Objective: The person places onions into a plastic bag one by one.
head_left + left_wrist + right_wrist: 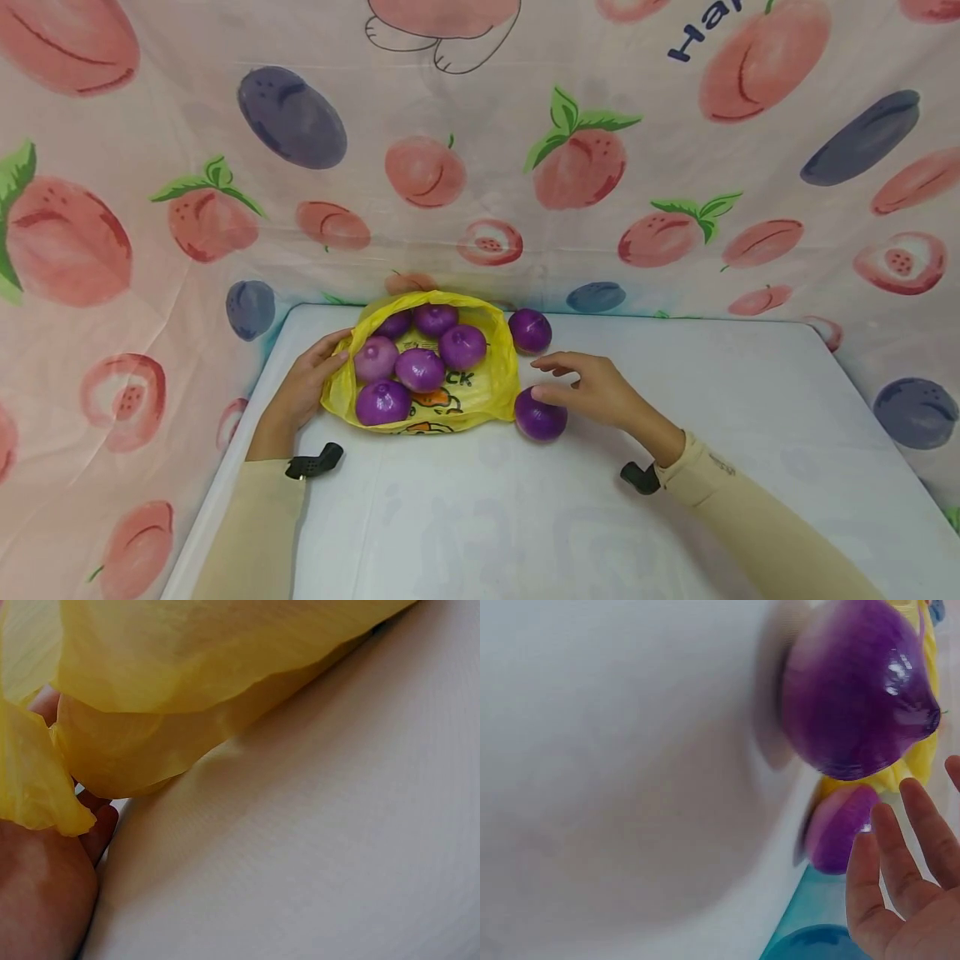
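A yellow plastic bag lies with its mouth toward me, several purple onions inside it. My left hand grips the bag's left rim; in the left wrist view the yellow film covers part of that hand. My right hand hovers with spread fingers beside a loose onion at the bag's right corner, the thumb overlapping it in the head view. That shiny onion looms large in the right wrist view, the fingers apart from it. Another loose onion sits farther back.
All of this rests on a white tabletop. A fruit-printed curtain hangs behind the table's back edge and along its left side. Each wrist carries a small black camera mount.
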Available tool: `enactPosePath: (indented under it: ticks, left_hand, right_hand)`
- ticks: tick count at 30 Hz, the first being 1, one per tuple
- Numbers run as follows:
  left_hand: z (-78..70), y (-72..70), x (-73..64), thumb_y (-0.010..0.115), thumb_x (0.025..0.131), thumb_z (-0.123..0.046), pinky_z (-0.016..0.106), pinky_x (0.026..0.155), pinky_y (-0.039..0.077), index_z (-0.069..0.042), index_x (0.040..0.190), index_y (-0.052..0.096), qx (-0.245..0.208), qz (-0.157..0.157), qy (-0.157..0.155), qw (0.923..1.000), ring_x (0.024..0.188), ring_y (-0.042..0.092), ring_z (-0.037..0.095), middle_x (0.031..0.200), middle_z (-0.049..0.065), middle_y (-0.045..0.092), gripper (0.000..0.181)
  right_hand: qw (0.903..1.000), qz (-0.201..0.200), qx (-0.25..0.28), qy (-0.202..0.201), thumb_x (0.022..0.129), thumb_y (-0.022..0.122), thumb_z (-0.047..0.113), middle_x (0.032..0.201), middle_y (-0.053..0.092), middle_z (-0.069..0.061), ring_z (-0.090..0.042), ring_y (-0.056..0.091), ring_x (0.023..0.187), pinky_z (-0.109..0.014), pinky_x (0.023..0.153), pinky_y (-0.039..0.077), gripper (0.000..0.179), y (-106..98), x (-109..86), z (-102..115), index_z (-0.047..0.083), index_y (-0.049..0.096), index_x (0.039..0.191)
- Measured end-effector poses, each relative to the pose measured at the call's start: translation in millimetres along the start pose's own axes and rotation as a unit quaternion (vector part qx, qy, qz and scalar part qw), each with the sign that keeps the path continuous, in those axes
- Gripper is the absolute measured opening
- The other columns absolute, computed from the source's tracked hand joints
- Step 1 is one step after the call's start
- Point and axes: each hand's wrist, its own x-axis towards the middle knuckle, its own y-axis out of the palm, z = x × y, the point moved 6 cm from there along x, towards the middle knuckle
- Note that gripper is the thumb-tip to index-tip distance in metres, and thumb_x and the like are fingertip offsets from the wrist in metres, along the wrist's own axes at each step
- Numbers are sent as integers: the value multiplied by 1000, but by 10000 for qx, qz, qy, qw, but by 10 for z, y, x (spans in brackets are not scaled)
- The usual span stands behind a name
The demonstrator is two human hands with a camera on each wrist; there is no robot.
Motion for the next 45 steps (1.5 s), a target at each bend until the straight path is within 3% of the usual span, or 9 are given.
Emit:
enactPosePath:
  ticks: [17, 45]
  left_hand:
    - [16, -11, 16, 54, 106, -37, 11, 100, 46, -17, 157, 40, 43, -6, 50, 10000, 134, 44, 7, 164, 9, 34, 57]
    - [22, -5, 26, 56, 105, -38, 10, 100, 46, -18, 157, 40, -31, -44, 24, 10000, 134, 43, 8, 164, 10, 33, 58]
  right_hand:
    - [9992, 349, -42, -166, 86, 79, 49, 133, 69, -1, -27, 64, 117, -46, 92, 58, 59, 153, -110, -198, 18, 66, 135]
    - [9983, 546, -10, -218, 83, 83, 45, 127, 70, -3, -22, 64, 110, -37, 87, 58, 65, 255, -118, -241, 20, 63, 139]
